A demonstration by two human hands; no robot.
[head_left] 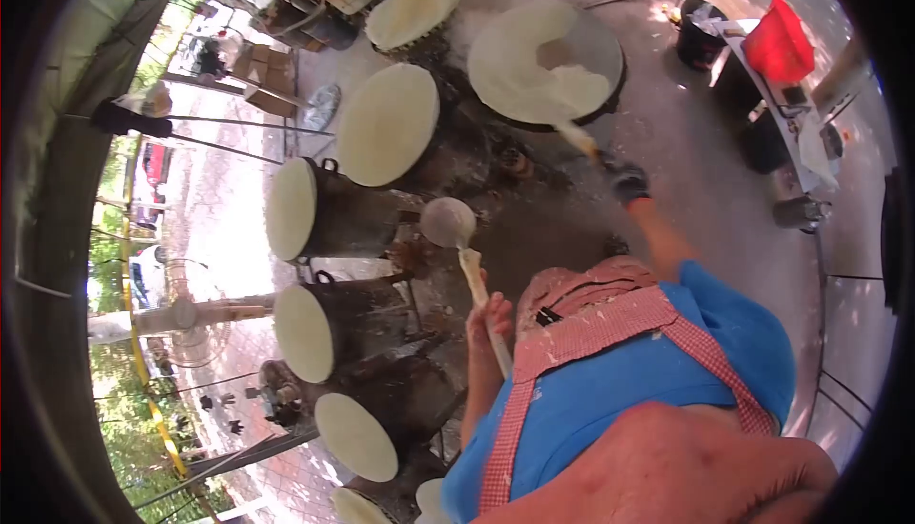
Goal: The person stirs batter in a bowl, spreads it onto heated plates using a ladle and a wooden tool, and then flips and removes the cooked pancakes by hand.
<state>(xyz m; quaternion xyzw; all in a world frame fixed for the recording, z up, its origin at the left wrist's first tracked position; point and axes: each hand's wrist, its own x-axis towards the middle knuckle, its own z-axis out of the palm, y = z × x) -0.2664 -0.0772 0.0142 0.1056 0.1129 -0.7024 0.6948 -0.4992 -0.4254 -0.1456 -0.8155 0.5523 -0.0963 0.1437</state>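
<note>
My left hand (pixel 492 318) is wrapped round the pale handle of a long ladle (pixel 448 223), whose round bowl hangs near the pots. My right hand (pixel 627 183), in a dark glove, grips a tool with a pale, paddle-like end (pixel 576 137). That end reaches the near rim of a wide round pan (pixel 496 90). Pale, creamy stuff lies in the pan, with a darker patch in the middle. A dark pot with a pale top (pixel 389 126) and another dark pot (pixel 357 219) stand left of the ladle.
Several more pale-topped pots line the left, among them one (pixel 305 333) and another (pixel 355 436). At the right, a red bag-like object (pixel 780 40) sits on a narrow table (pixel 796 148). A black bucket (pixel 701 36) and a metal container (pixel 803 212) stand beside it. Cardboard boxes (pixel 265 78) are farther off.
</note>
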